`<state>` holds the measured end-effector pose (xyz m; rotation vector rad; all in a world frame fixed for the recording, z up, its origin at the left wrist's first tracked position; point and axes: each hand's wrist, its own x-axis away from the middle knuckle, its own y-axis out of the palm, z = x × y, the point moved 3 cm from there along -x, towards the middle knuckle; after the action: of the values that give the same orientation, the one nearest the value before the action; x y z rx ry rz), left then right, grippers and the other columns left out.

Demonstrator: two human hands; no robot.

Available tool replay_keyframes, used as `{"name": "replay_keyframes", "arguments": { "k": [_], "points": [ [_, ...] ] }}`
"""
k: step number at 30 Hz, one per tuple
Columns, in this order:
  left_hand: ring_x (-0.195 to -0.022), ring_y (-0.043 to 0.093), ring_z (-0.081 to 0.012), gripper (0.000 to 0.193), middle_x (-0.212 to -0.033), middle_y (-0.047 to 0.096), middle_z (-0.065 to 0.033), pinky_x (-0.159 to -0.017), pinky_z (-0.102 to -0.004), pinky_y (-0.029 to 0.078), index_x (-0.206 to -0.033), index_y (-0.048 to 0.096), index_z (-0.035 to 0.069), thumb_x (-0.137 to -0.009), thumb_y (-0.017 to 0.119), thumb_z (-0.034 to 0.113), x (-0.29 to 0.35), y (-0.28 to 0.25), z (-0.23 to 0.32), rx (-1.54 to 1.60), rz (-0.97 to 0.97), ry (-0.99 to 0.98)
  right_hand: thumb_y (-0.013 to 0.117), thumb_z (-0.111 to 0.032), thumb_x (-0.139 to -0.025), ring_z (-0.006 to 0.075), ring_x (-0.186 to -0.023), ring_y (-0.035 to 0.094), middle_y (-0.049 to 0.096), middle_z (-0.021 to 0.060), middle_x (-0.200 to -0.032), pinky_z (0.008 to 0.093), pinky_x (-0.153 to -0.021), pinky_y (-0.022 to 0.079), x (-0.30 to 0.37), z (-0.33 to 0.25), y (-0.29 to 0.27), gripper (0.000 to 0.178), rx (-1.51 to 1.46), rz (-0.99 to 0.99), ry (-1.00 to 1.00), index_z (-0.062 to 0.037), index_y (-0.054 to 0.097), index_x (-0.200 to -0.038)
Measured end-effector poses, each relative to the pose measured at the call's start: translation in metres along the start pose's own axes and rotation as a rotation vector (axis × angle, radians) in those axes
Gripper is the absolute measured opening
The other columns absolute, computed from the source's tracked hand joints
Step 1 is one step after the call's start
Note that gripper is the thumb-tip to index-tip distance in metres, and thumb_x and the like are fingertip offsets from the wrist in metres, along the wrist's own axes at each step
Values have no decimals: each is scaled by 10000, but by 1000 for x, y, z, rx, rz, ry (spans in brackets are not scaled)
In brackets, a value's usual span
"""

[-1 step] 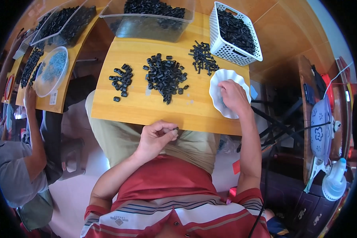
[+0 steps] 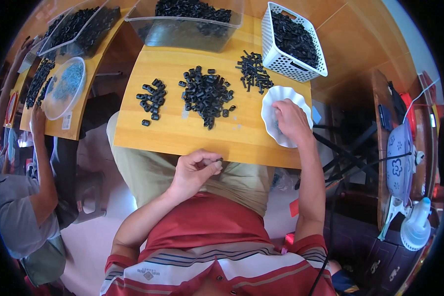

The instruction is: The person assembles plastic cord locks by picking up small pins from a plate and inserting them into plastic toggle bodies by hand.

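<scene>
My left hand is held at the table's near edge, thumb and fingertips pinched together. Between them a bit of a small black part peeks out, mostly hidden by the fingers. My right hand reaches into a white wavy-rimmed bowl, its fingers bent down to a few small bluish pieces. What those fingertips grip, if anything, is hidden. A large heap of short black tubular parts lies mid-table, with a smaller group to its left. Behind the bowl lie black pin-like parts with headed ends.
At the back of the wooden table stand a clear bin and a white perforated basket, both holding black parts. Left, a person works at another table with a round tub. A small fan is at right.
</scene>
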<state>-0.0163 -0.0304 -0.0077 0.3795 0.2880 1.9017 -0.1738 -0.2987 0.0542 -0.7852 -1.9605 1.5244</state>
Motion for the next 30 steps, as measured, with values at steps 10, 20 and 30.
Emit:
{"name": "replay_keyframes", "arguments": {
  "k": [10,20,30],
  "points": [
    [-810,678,-92,134,-888,715,-54,-747,-232,558,-1067,664,-15,-935,679,-5,-3,1,-2,130,1,35,550,-32,-954,389,-964,641,631,182,-1070,426,-834,506,20,-8,-3,122,-177,138,-73,-4,626,-1045],
    [-830,664,-79,171,-924,710,-44,-763,-225,548,-1085,649,-7,-921,687,-29,-6,0,-3,58,26,45,644,-34,-949,77,-703,607,634,24,-828,250,-636,511,45,-51,4,44,-788,56,-76,0,627,-971],
    [-933,673,-117,340,-1042,691,-94,-844,-259,575,-1187,552,-15,-886,701,-70,-7,8,2,18,37,99,692,-54,-929,104,-739,642,645,60,-874,238,-662,518,71,-105,40,105,-1053,-221,-248,40,650,-950]
  ]
}}
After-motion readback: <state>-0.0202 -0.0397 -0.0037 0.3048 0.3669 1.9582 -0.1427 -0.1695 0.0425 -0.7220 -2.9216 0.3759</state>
